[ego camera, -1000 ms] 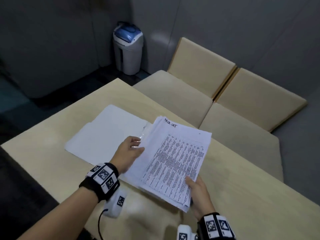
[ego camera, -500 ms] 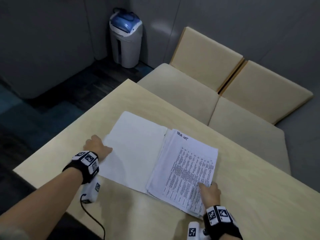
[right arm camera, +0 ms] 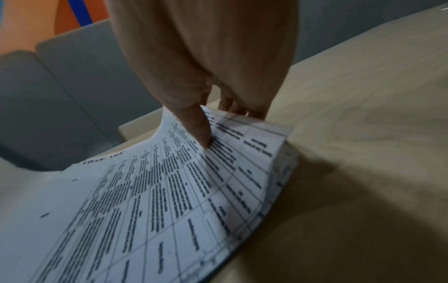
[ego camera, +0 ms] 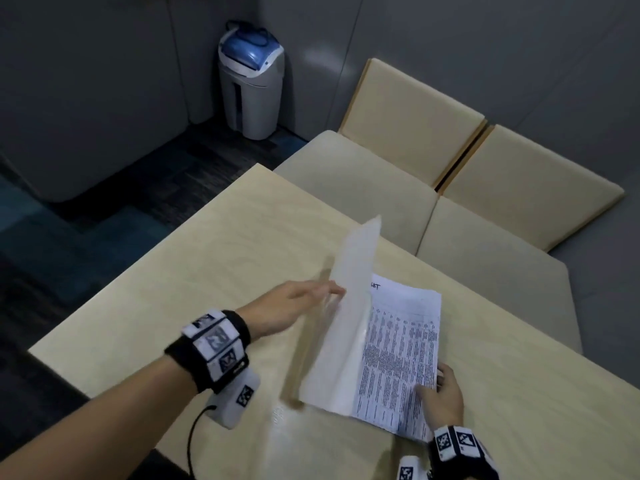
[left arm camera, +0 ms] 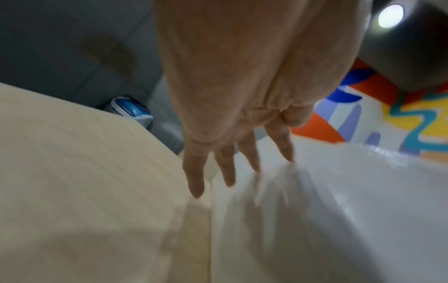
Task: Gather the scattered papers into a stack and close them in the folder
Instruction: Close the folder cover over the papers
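A stack of printed papers [ego camera: 405, 344] lies on the right half of an open white folder. The folder's left cover [ego camera: 349, 306] stands nearly upright over the stack's left edge. My left hand [ego camera: 322, 294] presses straight fingers against the cover's outer face; the left wrist view shows the fingertips [left arm camera: 227, 178] on the white cover [left arm camera: 339, 210]. My right hand [ego camera: 431, 386] pinches the stack's near right corner. In the right wrist view the thumb [right arm camera: 201, 132] lies on the top sheet [right arm camera: 145, 201], the other fingers behind the lifted edge.
The light wooden table [ego camera: 207, 271] has its left edge close to my left forearm. Beige bench cushions [ego camera: 485, 237] run along the table's far side. A grey bin with a blue lid [ego camera: 251, 84] stands in the corner on the dark floor.
My left hand left the folder's left edge and swung the cover up and rightward, from flat to nearly upright. The right hand stayed at the stack's near right corner.
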Motion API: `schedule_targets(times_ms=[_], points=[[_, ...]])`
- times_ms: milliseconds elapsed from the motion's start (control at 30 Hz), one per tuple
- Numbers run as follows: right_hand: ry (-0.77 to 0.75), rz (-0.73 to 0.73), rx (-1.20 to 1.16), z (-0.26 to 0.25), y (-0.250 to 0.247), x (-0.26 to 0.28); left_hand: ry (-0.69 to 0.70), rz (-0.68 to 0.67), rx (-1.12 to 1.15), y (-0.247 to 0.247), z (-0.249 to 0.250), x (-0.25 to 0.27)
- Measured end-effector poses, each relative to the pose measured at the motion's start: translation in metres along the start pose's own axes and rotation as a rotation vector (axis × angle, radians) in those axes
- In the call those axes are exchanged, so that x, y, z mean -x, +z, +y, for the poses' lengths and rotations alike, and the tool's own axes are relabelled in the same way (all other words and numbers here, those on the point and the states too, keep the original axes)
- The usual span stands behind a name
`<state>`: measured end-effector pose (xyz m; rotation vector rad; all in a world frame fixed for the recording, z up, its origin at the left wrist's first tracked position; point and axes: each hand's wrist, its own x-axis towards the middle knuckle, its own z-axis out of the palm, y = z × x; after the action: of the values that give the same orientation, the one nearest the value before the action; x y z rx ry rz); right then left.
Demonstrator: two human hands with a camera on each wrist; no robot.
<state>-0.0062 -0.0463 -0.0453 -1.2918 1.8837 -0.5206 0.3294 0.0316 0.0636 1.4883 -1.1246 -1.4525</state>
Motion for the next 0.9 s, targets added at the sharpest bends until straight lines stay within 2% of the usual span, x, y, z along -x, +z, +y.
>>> schedule_targets(times_ms=[67,167,267,433,500,567,667,800,900], points=[[-0.042,-0.037,-0.009,0.003,0.005,-0.001,0.009,0.026,-0.114,0.017,-0.025,-0.017],[-0.055,-0.088,-0.113,0.000,0.010,0.000,-0.054,0.066,-0.209,0.044,-0.050,-0.037],[0.045,-0.176,-0.268,-0.006,0.000,-0.001,-0.070,0.038,-0.301,0.074,-0.066,-0.050],[0.370,-0.247,-0.390,0.010,-0.016,-0.013,-0.188,0.004,-0.840,0.111,-0.085,-0.070],[0.388,-0.282,-0.376,0.021,-0.025,-0.018,-0.220,-0.003,-1.020,0.125,-0.090,-0.075],[0.297,-0.331,-0.232,0.022,-0.036,-0.017,-0.251,-0.004,-1.121,0.140,-0.091,-0.079],[0.037,-0.240,-0.056,0.027,-0.043,-0.018,-0.264,0.020,-1.092,0.160,-0.084,-0.086],[-0.015,-0.169,0.025,0.047,-0.046,-0.033,-0.181,0.160,-0.902,0.183,-0.083,-0.093],[0.033,-0.254,-0.026,0.056,-0.049,-0.049,-0.155,0.245,-0.812,0.192,-0.085,-0.095]])
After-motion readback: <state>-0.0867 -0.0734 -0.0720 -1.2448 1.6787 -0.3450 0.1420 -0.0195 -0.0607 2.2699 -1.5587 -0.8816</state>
